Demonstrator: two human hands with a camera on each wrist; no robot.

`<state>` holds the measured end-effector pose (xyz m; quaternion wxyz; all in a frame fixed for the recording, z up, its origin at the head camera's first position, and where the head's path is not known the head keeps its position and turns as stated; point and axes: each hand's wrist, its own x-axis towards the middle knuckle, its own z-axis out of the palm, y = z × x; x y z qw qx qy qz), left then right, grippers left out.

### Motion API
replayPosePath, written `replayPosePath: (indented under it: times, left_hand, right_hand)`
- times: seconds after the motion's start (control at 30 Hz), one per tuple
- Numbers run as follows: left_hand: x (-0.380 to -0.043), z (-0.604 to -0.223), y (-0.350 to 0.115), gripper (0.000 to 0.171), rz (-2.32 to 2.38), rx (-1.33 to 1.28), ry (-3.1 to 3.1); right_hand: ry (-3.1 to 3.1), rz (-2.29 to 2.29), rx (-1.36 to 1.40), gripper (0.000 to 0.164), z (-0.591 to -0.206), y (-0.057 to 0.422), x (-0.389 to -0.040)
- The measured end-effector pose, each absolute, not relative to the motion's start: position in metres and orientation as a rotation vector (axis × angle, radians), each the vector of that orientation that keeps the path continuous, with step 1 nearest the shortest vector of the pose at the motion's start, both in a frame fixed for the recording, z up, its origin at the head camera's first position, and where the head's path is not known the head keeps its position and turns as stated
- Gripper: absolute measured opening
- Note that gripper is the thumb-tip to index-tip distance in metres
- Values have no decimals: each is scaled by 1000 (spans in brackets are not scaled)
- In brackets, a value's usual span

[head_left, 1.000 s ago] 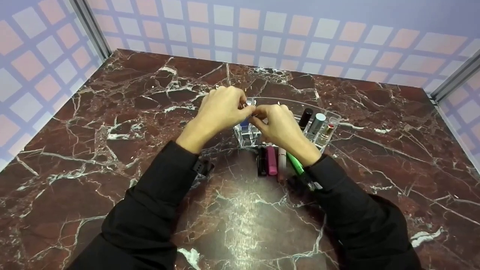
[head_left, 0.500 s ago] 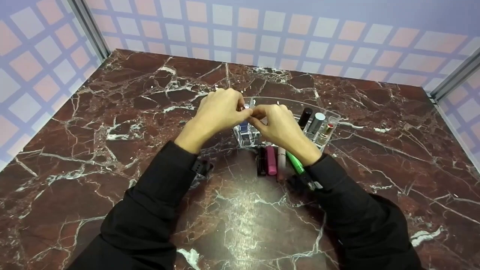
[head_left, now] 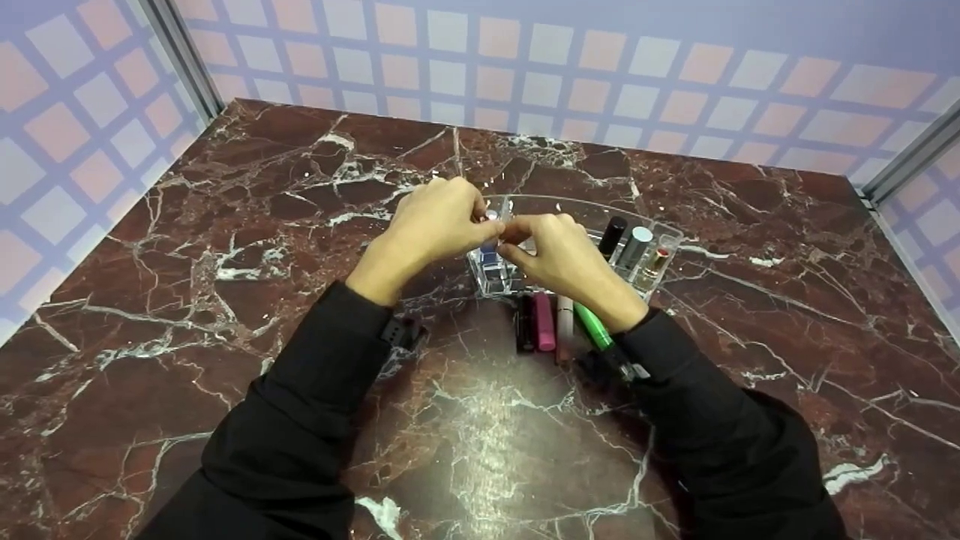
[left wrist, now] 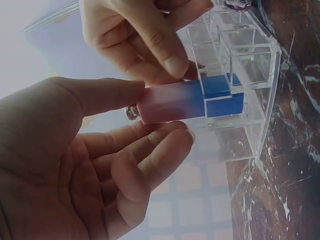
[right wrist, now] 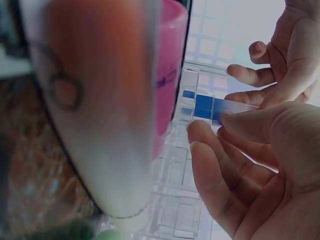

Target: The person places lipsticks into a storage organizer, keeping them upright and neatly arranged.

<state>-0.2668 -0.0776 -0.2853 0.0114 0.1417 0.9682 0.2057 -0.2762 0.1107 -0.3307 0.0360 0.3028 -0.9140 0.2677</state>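
Note:
My left hand (head_left: 431, 225) pinches the upper end of a pink-to-blue lipstick (left wrist: 172, 102) between thumb and fingers. Its blue end stands inside a left-hand compartment of a clear acrylic organizer (head_left: 493, 280), and a small silver ring shows at the pink end. My right hand (head_left: 561, 251) is right beside it, thumb and forefinger extended close to the tube; in the right wrist view the thumb overlaps the edge of the lipstick (right wrist: 204, 106). Whether they touch is hard to tell. From the head view, both hands largely hide the lipstick.
On the organizer's right side stand a black tube (head_left: 613, 235), a silver tube (head_left: 636, 244) and a red-tipped gold lipstick (head_left: 658, 260). Before it lie a black tube (head_left: 524, 330), a pink tube (head_left: 544, 322), a pale tube (head_left: 564, 326) and a green tube (head_left: 594, 328), partly under my right wrist.
Both hands have shifted only slightly; my right fingertips have drawn a little down and away from the left ones. The lipstick stays in its compartment, and the other cosmetics have not moved.

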Motion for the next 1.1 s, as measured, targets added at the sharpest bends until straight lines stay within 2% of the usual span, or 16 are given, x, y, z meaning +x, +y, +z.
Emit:
replayPosePath:
  times: [0.27,0.5,0.73,0.9,1.1]
  left_hand:
    - [-267,-285,-77,39,635,438,3010]
    - [-267,-287,-78,52,557,379,3021]
    - [-266,-285,-76,57,428,307,3020]
    - [-260,-281,-72,56,368,350,3004]
    - [-252,-278,-67,55,402,456,2962]
  right_hand:
    - [-2854,680,913,24,-325,114,-272]
    - [-2894,550,849,32,-321,118,-261]
    - [-2961,467,923,26,-316,123,-242]
    - [-2942,411,976,26,-310,132,-234]
    - [-2962,378,1052,33,-310,140,-226]
